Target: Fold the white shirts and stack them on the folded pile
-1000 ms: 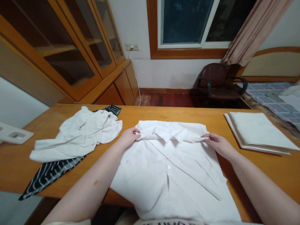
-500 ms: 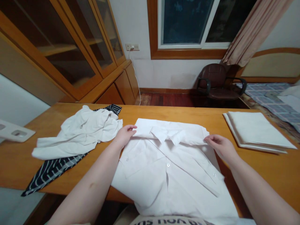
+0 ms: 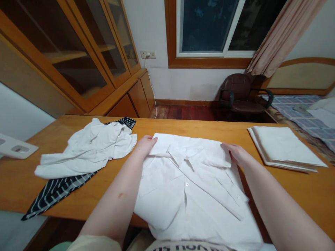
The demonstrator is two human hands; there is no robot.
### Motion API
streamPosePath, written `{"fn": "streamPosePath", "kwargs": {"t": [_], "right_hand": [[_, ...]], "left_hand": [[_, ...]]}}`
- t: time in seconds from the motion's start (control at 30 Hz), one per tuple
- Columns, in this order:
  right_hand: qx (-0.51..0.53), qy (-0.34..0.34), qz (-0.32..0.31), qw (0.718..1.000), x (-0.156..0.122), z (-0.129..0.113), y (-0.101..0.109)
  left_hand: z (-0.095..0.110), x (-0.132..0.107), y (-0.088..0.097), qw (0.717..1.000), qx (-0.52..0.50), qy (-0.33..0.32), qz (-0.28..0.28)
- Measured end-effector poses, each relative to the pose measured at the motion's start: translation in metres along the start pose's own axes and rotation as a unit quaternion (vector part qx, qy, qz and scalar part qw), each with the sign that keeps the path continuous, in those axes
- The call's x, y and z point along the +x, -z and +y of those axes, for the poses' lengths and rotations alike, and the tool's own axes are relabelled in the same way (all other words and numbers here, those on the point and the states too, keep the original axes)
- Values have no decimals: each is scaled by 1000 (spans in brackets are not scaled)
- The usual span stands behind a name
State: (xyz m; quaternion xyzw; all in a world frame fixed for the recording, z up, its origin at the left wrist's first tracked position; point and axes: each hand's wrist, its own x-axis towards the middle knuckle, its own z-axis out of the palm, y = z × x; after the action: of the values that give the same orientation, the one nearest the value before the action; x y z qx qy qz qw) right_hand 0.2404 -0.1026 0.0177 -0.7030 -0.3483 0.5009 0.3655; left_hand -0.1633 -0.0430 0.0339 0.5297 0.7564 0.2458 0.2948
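Note:
A white button-up shirt lies flat on the wooden table, its collar at the far end and its tail hanging over the near edge. My left hand grips the shirt's left shoulder beside the collar, fingers curled on the cloth. On the opposite shoulder, my right hand also holds the cloth. Both hands press the top part of the shirt down.
A crumpled white garment lies at the left on a black striped cloth. A stack of folded white cloths sits at the right. A white device is at the far left. A dark armchair stands behind the table.
Both hands have slid a little farther up and inward along the shirt's shoulders, and the collar end now lies flatter on the table.

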Motion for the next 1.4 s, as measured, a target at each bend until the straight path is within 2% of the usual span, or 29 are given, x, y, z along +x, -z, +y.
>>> {"fn": "streamPosePath", "kwargs": {"t": [0.07, 0.17, 0.3, 0.43, 0.5, 0.63, 0.7, 0.77, 0.83, 0.9, 1.0, 1.07, 1.13, 1.2, 1.3, 1.37, 1.4], "right_hand": [[11, 19, 33, 999, 6, 3, -7], [83, 87, 70, 990, 10, 9, -13], [131, 143, 75, 978, 10, 12, -14], [136, 150, 122, 972, 6, 9, -14], [129, 124, 135, 975, 2, 6, -14], [126, 35, 46, 990, -4, 3, -12], [118, 41, 41, 991, -2, 5, -11], [108, 82, 68, 988, 2, 8, -11], [105, 141, 76, 982, 7, 11, -10], [68, 190, 91, 975, 10, 12, -7], [-110, 204, 150, 961, 7, 7, -1], [-236, 224, 193, 926, 0, 1, 1], [-309, 279, 209, 885, -11, -5, 0], [-331, 318, 160, 874, -22, -9, -6], [-315, 297, -16, 901, -37, -9, -23], [-308, 286, -96, 902, -41, -5, -36], [-305, 286, -109, 902, -41, -3, -42]], "left_hand": [[-1, -1, -3, 999, -14, -19, -24], [-11, -3, -10, 989, -112, -62, -78], [-23, 1, -15, 976, -187, -82, -77], [-26, 3, -17, 973, -212, -42, -84], [-25, 2, -16, 969, -223, -37, -100], [-25, -1, -13, 958, -239, -56, -148], [-23, -2, -12, 950, -250, -73, -172], [-20, -2, -12, 943, -263, -96, -182], [-16, -2, -13, 941, -274, -117, -159], [-14, 0, -14, 949, -266, -128, -114], [-12, -2, -10, 981, -148, -120, -28], [-9, -9, -4, 989, -30, -138, 33], [-4, -20, 1, 980, 44, -187, 43], [1, -31, 2, 973, 51, -224, -31], [5, -44, -8, 957, 26, -224, -181], [6, -48, -19, 949, 27, -230, -215], [6, -50, -24, 947, 33, -237, -215]]}}
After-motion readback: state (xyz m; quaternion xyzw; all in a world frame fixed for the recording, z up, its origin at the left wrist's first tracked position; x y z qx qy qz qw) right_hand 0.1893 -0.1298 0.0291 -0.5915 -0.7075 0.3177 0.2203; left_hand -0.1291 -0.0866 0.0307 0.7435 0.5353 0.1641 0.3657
